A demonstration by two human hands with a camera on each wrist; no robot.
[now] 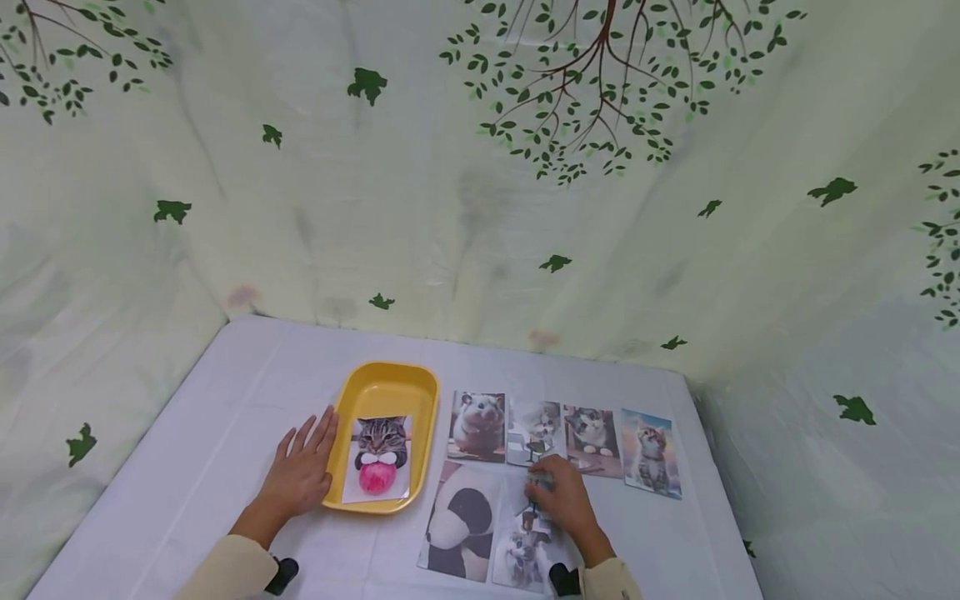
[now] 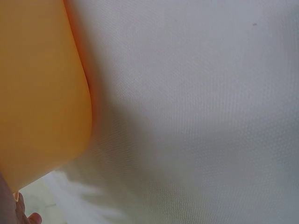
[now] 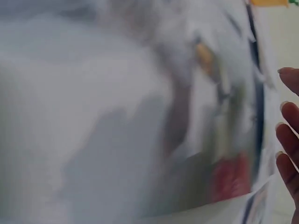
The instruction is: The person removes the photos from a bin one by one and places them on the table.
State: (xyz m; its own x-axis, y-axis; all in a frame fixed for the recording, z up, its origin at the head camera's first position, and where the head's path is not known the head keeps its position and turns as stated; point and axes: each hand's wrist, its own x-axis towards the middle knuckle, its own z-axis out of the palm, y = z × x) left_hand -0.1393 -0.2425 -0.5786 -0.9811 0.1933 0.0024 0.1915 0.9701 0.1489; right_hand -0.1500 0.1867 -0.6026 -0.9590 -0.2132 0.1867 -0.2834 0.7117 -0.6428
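Note:
My left hand lies with straight fingers along the left rim of a yellow tray. Inside the tray is a photo card of a tabby cat with a pink pompom. Over the upper end of a grey-and-white picture card in the front row, my right hand is low, fingers bent slightly downward. In the right wrist view its fingers spread beside the blurred card, with nothing visible gripped. The tray's orange-looking wall fills the left side of the left wrist view.
A panda picture card lies left of the right hand. Behind stand in a row a hamster card, a grey kitten card, another kitten card and a sky-background kitten card. A white cloth covers the table.

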